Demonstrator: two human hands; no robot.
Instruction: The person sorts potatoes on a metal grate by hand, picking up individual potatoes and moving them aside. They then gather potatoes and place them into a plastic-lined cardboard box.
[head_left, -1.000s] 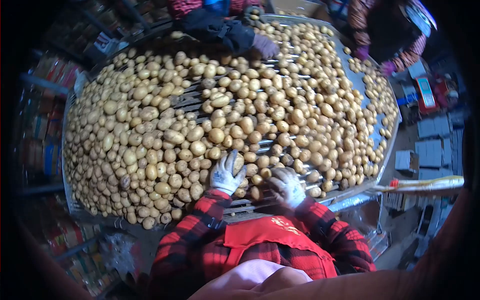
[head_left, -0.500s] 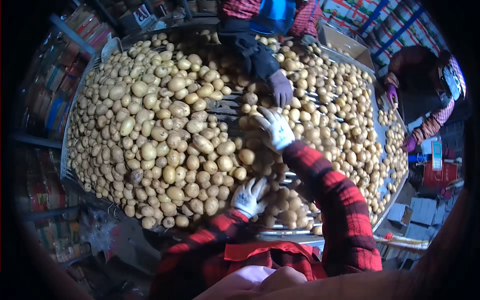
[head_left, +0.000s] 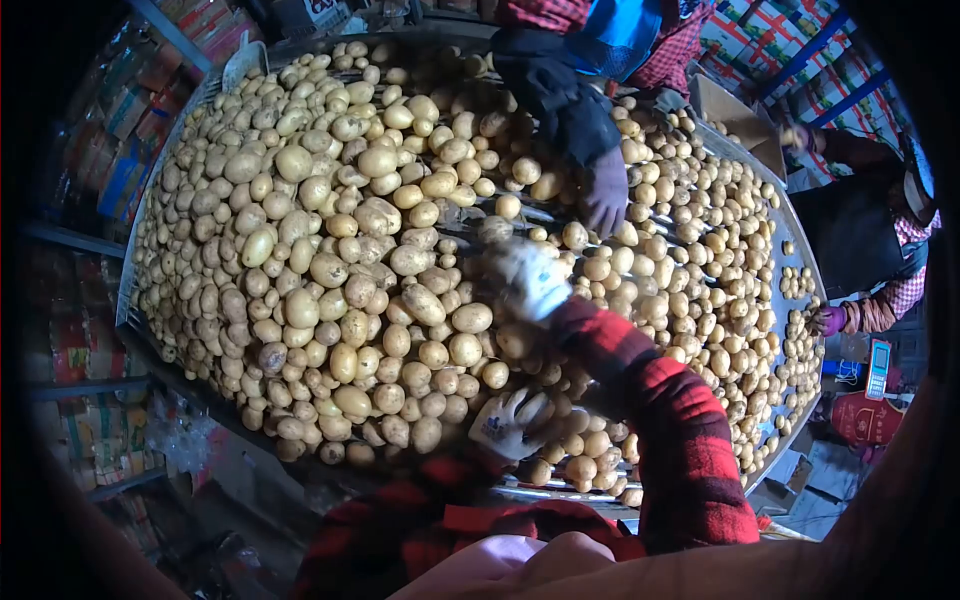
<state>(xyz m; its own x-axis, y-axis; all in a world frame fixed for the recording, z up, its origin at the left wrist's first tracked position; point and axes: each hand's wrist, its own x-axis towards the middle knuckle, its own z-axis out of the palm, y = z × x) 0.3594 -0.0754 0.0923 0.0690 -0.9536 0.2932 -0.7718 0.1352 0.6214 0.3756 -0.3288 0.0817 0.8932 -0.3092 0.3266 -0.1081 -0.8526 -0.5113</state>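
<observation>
Potatoes (head_left: 345, 270) of mixed sizes lie heaped over a slatted metal sorting table. My right hand (head_left: 530, 280), in a white glove, is over the middle of the heap, among potatoes. Motion smears its fingers, so their grip does not show. Nearer my body, my left hand (head_left: 510, 424), also gloved, rests against potatoes at the table's near edge. Its fingers are stretched out and apart, with no potato held. Metal slats (head_left: 540, 212) show between potatoes just beyond my right hand.
Across the table a co-worker's purple-gloved hand (head_left: 606, 192) reaches in close to my right hand. At the right end another person's gloved hand (head_left: 828, 320) is by smaller potatoes. A cardboard box (head_left: 735, 125) stands at the far right edge. A keypad device (head_left: 878, 368) is beyond the right side.
The view has shifted slightly. My right hand has moved a little towards me, blurred now. The co-worker's hand across has spread its fingers. The person at right has drawn one arm back.
</observation>
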